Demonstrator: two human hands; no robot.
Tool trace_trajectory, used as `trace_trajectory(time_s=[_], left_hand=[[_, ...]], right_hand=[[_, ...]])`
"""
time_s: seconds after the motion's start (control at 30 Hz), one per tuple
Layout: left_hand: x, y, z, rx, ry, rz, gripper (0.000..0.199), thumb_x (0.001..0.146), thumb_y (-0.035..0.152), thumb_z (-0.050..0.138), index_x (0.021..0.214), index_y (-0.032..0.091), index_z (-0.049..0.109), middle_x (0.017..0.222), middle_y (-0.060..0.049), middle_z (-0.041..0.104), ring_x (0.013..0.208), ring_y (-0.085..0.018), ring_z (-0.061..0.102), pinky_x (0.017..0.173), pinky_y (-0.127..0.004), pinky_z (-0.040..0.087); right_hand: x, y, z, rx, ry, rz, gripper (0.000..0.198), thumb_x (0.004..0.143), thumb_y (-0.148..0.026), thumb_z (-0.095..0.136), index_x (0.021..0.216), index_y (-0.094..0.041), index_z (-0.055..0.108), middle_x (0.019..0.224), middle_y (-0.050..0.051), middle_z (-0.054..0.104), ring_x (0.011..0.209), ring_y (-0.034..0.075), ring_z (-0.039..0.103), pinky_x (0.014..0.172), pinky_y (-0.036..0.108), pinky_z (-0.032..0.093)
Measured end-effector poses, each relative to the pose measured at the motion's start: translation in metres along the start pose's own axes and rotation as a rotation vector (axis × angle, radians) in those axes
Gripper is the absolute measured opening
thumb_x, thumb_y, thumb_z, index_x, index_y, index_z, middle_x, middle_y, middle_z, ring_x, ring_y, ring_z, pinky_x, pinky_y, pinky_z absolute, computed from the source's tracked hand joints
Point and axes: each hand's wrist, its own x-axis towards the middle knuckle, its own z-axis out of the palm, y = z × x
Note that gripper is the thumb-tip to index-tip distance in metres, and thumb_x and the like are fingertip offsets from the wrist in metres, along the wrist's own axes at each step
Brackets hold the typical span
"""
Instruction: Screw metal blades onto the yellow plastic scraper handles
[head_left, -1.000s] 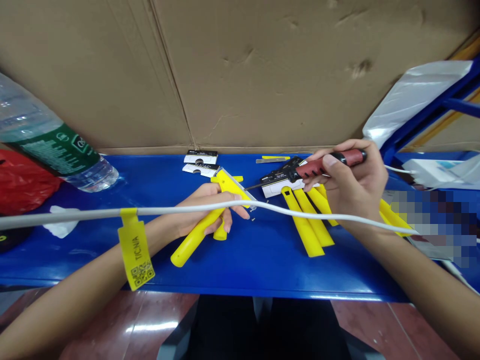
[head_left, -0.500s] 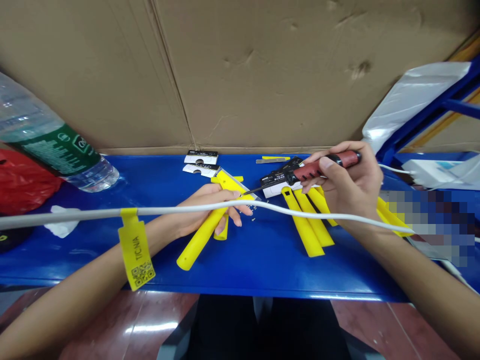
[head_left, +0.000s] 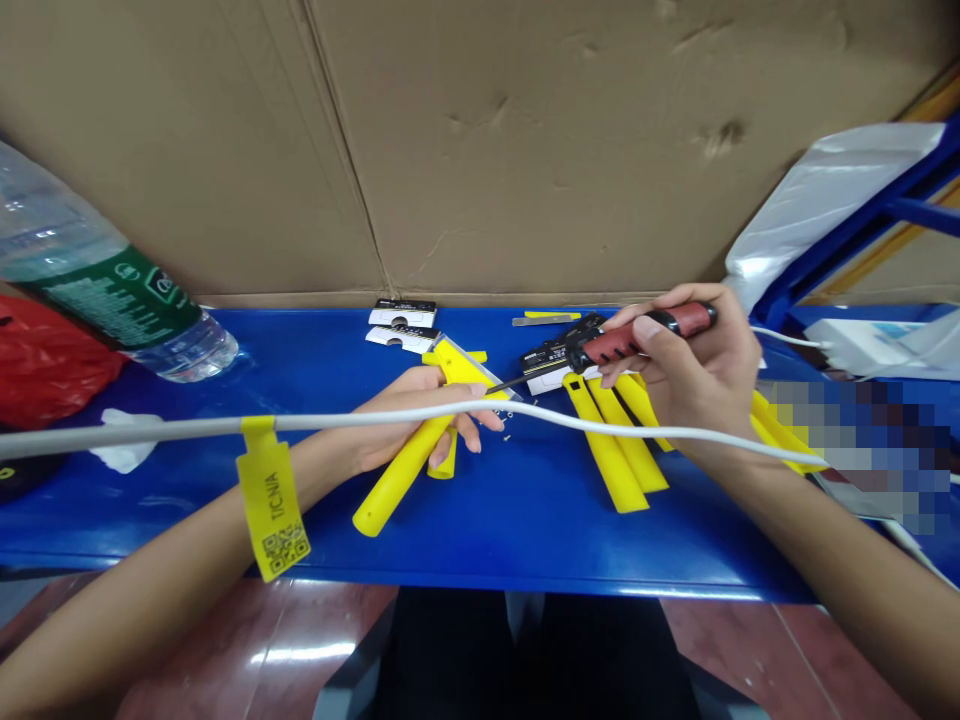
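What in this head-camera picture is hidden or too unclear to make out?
- Screwdriver tip: too fine to tell whether it touches the yellow handle in the left hand.
- Tiny screws on the blue table: too small to count.
- Patch at the right edge: pixelated.
- Water bottle: cut off by the left edge.
- Right hand palm: faces away from the camera.
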Motion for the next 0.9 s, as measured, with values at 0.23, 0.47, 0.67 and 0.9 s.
trace_trajectory(time_s=[0.23,0.47,0.67,0.9], left_hand=[[0.0003,-0.0007,-0.0004,0.034,0.005,0.004,0.033,0.105,0.039,0.080,0.095,0.008,0.084,0.075,-0.014,0.083,0.039,-0.010,0.058,0.037,-0.018,0.044],[0.0001,-0.0002,-0.0014,0.092,0.038,0.009,0.039,0.107,0.043,0.077,0.090,0.009,0.085,0.072,-0.014,0.081,0.037,-0.009,0.055,0.036,-0.018,0.040],[-0.0021,0.0048,0.0033,0.122,0.098,0.032,0.032,0.106,0.037,0.076,0.091,0.010,0.087,0.071,-0.011,0.080,0.038,-0.008,0.054,0.037,-0.017,0.043],[-0.0017,0.0064,0.0062,0.131,0.116,0.014,0.038,0.105,0.037,0.075,0.086,0.007,0.085,0.071,-0.014,0.079,0.037,-0.008,0.054,0.037,-0.017,0.043]], right_hand=[[-0.0006,0.0027,-0.0021,-0.023,0.007,-0.003,0.035,0.094,-0.031,0.095,0.114,-0.028,0.066,0.103,0.004,0.085,0.070,0.023,0.082,0.047,0.032,0.069],[0.0004,0.0025,-0.0013,-0.061,0.034,-0.006,0.032,0.093,-0.034,0.094,0.111,-0.033,0.068,0.098,0.000,0.085,0.059,0.022,0.076,0.045,0.035,0.067],[0.0008,-0.0023,0.0016,-0.033,0.079,0.013,0.034,0.090,-0.030,0.094,0.110,-0.030,0.067,0.095,0.000,0.085,0.056,0.020,0.075,0.044,0.031,0.066],[0.0019,-0.0006,0.0005,-0.027,0.075,0.016,0.042,0.087,-0.031,0.097,0.111,-0.027,0.063,0.095,0.002,0.085,0.053,0.020,0.075,0.045,0.029,0.066]])
